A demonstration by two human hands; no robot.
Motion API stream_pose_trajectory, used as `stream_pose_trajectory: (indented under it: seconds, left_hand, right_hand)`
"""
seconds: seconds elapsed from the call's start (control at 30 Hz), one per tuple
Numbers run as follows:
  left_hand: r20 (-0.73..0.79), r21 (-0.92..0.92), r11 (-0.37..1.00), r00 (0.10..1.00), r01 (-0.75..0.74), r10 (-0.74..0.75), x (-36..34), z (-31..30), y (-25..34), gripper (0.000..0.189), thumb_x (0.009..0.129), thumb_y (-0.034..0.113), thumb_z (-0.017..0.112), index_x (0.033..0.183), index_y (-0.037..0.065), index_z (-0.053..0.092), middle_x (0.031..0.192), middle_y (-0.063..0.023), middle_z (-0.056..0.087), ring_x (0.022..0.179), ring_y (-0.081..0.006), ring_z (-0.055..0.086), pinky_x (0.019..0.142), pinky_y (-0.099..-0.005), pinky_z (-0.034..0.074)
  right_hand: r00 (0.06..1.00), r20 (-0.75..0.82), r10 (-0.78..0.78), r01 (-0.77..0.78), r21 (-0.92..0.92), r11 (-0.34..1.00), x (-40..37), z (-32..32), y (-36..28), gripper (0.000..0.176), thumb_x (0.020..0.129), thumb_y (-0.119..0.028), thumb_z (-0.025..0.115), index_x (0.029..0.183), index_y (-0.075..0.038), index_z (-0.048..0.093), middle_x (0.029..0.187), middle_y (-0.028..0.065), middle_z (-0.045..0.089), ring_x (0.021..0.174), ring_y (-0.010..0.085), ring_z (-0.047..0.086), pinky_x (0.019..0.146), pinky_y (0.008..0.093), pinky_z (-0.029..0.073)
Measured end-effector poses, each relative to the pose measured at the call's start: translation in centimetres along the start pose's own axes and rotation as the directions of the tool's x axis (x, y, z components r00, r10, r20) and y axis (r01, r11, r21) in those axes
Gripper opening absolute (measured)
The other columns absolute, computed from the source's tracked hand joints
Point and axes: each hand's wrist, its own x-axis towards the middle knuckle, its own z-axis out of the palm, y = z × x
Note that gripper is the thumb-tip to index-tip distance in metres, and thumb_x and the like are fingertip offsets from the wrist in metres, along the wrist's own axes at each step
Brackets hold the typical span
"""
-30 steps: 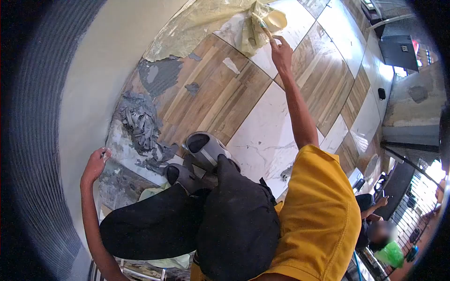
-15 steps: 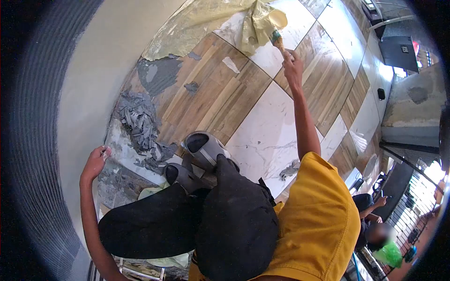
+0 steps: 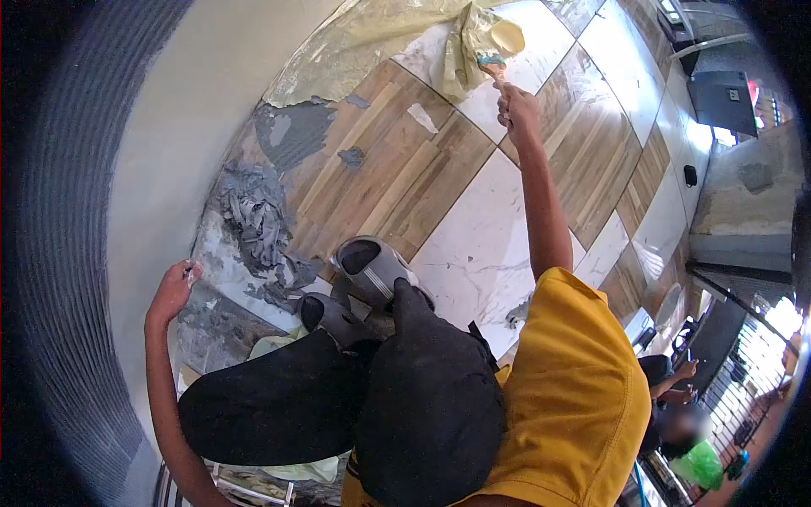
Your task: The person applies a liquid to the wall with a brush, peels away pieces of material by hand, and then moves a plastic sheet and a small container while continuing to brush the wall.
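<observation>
My right hand (image 3: 521, 111) is closed round the handle of a paintbrush (image 3: 493, 69). The brush, orange with a teal part, points away from me, its head beside a round cream-coloured container (image 3: 507, 36) at the top of the view. Under both lies a crumpled yellowish sheet (image 3: 465, 63). My left hand (image 3: 173, 292) is low on the left, near the foot of the pale wall (image 3: 160, 169). Its fingers are curled, with whitish smears on them; what they hold, if anything, is hidden.
Crumpled grey scraps (image 3: 253, 211) lie on the floor by the wall, before my grey slides (image 3: 372, 269). Wood-look and marble-look tiles (image 3: 456, 245) spread ahead. A dark box-like object (image 3: 721, 100) is at the far right. Another person (image 3: 672, 393) sits at lower right.
My right hand has turned and shifted slightly, tilting the brush so its head now lies more to the left, by the container. The left hand has barely moved.
</observation>
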Motion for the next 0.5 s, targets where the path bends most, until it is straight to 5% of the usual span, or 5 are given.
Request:
stream_pose_trajectory:
  seconds: [0.07,0.13,0.27,0.37,0.5]
  left_hand:
    - [-0.062,-0.073,0.993,0.994,-0.090,0.086,0.4,0.5,-0.8,0.047,0.098,0.038,0.055,0.114,-0.005,0.062,0.103,-0.0197,0.067,0.096,-0.0282,0.063,0.089,-0.0378,0.046]
    - [-0.077,-0.057,0.996,0.995,-0.067,0.062,0.1,0.4,-0.1,0.047,0.098,0.038,0.055,0.115,-0.005,0.062,0.103,-0.0200,0.067,0.096,-0.0286,0.063,0.089,-0.0379,0.046]
    - [-0.063,-0.068,0.998,0.998,-0.005,0.001,-0.2,0.3,0.1,0.050,0.097,0.040,0.055,0.117,-0.005,0.061,0.105,-0.0206,0.067,0.097,-0.0290,0.063,0.091,-0.0378,0.045]
    - [-0.054,-0.026,0.999,0.998,0.019,-0.020,0.2,0.4,-1.1,0.054,0.097,0.043,0.056,0.118,-0.006,0.060,0.108,-0.0218,0.066,0.099,-0.0292,0.063,0.091,-0.0379,0.045]
    - [-0.015,-0.037,0.999,0.999,0.030,-0.031,-0.1,0.1,0.0,0.056,0.096,0.045,0.056,0.119,-0.006,0.059,0.108,-0.0221,0.066,0.099,-0.0284,0.062,0.091,-0.0375,0.045]
  right_hand:
    - [0.999,0.013,0.036,-0.037,0.049,0.998,1.1,0.1,0.6,0.031,0.099,-0.022,0.046,0.108,0.004,0.060,0.059,-0.0046,0.040,0.047,0.0059,0.036,0.040,0.0229,0.028]
    - [0.987,0.046,0.151,-0.157,0.186,0.970,1.8,0.1,1.4,0.030,0.099,-0.019,0.045,0.109,0.005,0.060,0.060,-0.0049,0.038,0.048,0.0063,0.034,0.039,0.0235,0.027]
    - [0.983,0.023,0.182,-0.184,0.178,0.967,1.2,-0.8,2.5,0.029,0.099,-0.018,0.044,0.109,0.004,0.060,0.060,-0.0046,0.038,0.048,0.0063,0.035,0.040,0.0236,0.027]
    - [0.992,0.064,0.106,-0.118,0.212,0.970,-1.0,-1.8,2.7,0.028,0.097,-0.023,0.049,0.104,0.000,0.064,0.060,-0.0030,0.044,0.046,0.0078,0.038,0.039,0.0252,0.032]
    - [0.984,-0.122,-0.130,0.121,-0.079,0.990,-3.5,-2.7,2.6,0.030,0.097,-0.029,0.054,0.105,-0.003,0.065,0.064,-0.0010,0.049,0.052,0.0079,0.042,0.047,0.0273,0.035]
